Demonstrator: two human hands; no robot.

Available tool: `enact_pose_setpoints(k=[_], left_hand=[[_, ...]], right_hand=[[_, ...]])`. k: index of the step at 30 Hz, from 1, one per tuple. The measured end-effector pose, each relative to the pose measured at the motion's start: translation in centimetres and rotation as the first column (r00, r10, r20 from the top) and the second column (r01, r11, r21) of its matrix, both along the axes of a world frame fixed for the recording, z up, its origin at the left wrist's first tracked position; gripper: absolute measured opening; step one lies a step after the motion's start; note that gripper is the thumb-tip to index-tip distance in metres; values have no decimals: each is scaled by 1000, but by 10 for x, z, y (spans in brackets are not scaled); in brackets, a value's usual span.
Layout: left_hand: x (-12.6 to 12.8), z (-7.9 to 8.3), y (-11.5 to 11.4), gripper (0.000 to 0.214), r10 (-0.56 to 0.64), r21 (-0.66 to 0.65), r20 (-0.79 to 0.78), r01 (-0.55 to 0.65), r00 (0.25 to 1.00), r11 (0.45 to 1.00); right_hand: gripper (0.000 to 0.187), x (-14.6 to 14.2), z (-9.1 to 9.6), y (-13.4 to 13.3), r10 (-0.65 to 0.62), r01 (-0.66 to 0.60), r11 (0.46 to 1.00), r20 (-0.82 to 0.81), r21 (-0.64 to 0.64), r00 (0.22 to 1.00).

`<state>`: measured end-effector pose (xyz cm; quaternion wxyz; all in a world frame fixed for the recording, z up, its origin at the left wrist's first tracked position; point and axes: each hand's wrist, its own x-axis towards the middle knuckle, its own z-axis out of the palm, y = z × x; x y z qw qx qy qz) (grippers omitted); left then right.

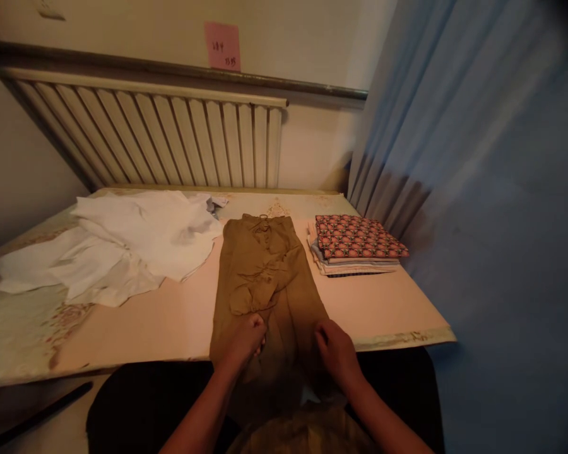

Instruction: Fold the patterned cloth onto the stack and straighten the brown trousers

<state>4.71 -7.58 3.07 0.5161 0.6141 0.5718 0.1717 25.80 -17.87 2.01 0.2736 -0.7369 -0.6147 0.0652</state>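
A pair of olive-brown trousers [265, 271] lies lengthwise on the table [170, 321], waistband at the far end and legs hanging over the near edge toward me. My left hand [244, 337] is closed in a fist, pinching the trouser fabric near the table's front edge. On the other side of the same leg, my right hand [335, 350] has its fingers curled into the cloth. Both hands sit level with each other, about a hand's width apart.
A heap of white garments [118, 246] covers the table's left half. A stack of folded clothes topped by a red patterned piece [355, 243] sits at the right. A radiator [161, 139] stands behind the table, and a blue curtain [478, 189] hangs on the right.
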Motion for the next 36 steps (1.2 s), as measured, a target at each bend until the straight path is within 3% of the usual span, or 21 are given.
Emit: enact_pose_setpoints(k=[4,7,10,16,22,29,36], left_hand=[[0,-2,0,10,10,-6,-8,-10,1000,1000],[0,-2,0,11,5,-6,-9,-5,1000,1000],[0,1,-1,11,0,-3,-13,0,1000,1000],[1,13,-3,12,4,6,-42,-4,999,1000],[1,16,-5,12,2,7,-52,-1,999,1000],[4,2,-1,12,-19,7,-68,20,997,1000],[2,14,-4,13,-60,70,-169,73,984,995]], right_hand=[[14,-35,-9,6,146,-145,989,57,-32,988],[11,-53,-22,4,172,-172,985,101,-10,980],[23,-61,-31,2,170,-174,985,174,3,970],[33,-65,-43,6,151,-150,988,278,-25,949],[28,-65,-53,6,133,-137,990,339,-11,931],[31,-68,-44,5,108,-119,993,322,14,941],[31,-69,-43,5,109,-122,992,305,25,946]])
